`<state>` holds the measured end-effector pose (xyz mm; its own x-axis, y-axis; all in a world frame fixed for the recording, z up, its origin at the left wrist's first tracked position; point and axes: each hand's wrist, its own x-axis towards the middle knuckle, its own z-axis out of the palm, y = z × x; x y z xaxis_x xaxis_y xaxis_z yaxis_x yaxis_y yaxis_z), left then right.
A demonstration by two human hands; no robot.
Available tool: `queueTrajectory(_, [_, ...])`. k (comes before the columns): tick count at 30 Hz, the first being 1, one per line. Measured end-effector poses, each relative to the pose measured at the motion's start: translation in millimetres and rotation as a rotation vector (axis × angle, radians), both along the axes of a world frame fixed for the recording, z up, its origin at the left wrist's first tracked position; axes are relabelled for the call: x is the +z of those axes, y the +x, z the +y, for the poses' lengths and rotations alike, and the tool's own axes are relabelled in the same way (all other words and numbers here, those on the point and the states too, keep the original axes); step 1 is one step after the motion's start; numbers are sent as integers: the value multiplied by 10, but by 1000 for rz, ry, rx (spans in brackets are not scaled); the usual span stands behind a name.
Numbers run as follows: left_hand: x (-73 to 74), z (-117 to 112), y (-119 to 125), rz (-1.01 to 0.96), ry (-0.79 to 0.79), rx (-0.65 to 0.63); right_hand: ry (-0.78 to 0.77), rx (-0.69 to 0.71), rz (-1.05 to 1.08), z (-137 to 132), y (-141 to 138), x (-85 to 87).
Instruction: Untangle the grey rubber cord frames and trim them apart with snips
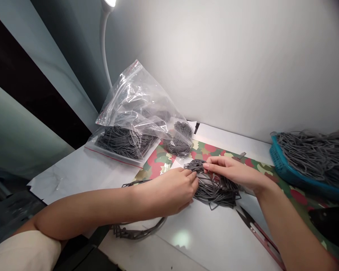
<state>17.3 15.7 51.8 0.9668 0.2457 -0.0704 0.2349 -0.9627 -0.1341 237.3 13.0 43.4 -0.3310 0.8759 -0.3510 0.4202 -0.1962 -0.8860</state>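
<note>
A loose pile of thin dark grey rubber loops [214, 194], some with square corners, lies on white paper in front of me. At the pile's left edge is my left hand [177, 190], back upward and fingers curled down; its fingertips and whatever they grip are hidden. My right hand [231, 169] reaches in from the right, thumb and forefinger pinched on loops at the pile's top. Beneath my left forearm lies a curved bunch of similar loops [141, 234], partly covered by the arm.
Behind stands a clear zip bag [135, 101] with grey loops inside; a smaller bagged bundle [182, 137] sits beside it. A blue basket [281, 160] heaped with loops is at right. Red-handled scissors [261, 235] lie near my right forearm. A lamp neck [104, 49] rises behind.
</note>
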Motion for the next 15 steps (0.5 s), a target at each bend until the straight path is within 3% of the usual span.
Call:
queueTrajectory(9, [15,-20,-10,58,-31,41,22,11,77,-34,348,128])
queueTrajectory(15, [4,-20,-6,78,-53,60,135,-272,287,-113,623,306])
